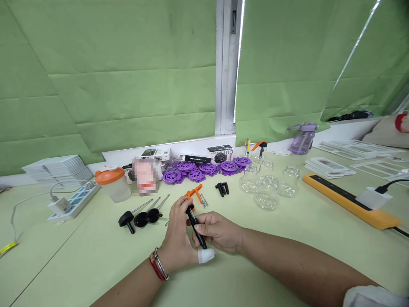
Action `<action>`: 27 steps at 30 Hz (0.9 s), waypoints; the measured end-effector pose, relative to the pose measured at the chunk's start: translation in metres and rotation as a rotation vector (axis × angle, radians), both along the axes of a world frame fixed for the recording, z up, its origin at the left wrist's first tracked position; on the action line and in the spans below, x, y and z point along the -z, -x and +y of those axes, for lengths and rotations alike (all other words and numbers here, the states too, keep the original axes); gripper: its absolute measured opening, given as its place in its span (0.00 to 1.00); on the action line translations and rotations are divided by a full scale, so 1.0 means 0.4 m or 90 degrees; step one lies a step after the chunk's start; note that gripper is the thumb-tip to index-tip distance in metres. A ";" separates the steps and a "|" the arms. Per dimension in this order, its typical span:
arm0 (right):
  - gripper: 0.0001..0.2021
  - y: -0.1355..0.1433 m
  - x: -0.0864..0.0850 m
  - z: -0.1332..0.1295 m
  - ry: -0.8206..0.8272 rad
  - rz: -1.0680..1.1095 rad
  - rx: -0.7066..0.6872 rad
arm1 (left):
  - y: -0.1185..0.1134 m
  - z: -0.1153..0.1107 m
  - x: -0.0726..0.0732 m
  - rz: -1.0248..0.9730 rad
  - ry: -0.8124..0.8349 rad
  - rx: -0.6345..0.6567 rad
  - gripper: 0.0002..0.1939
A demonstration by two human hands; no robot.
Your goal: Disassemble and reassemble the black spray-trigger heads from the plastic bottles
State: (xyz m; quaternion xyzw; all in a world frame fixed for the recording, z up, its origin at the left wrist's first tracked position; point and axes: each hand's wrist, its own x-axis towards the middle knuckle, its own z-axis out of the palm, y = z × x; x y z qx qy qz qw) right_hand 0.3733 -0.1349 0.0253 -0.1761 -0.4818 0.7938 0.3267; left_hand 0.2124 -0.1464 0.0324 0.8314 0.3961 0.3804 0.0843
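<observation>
My left hand (179,238), its thumb tip wrapped in white, curls its fingers over the top end of a black tube-shaped part (198,233), with the thumb near the bottom end. My right hand (219,232) is closed around the middle of the same part. An orange piece (188,195) shows at my left fingertips; whether it is joined to the black part I cannot tell. Just beyond lie orange levers (198,195), small metal pieces (205,201) and short black nozzle-like parts (222,189). Black round caps with metal rods (147,217) rest left of my hands.
Purple plastic wheel-like parts (196,175) and boxes (223,154) line the wall. Clear glass bottles (266,199) stand right of centre, before a purple drink bottle (301,143). An orange power strip (348,204) lies right; a white one (75,202) and an orange-lidded cup (115,187) stand left.
</observation>
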 end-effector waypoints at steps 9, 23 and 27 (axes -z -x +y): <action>0.17 -0.002 0.007 0.003 -0.010 0.004 -0.006 | -0.004 0.002 -0.005 -0.013 -0.017 -0.020 0.53; 0.15 0.002 0.002 -0.004 -0.102 -0.082 0.080 | -0.023 -0.020 -0.014 0.075 -0.073 -0.094 0.51; 0.16 0.004 0.004 -0.003 -0.073 -0.072 0.085 | -0.028 -0.022 -0.015 0.080 -0.088 -0.110 0.50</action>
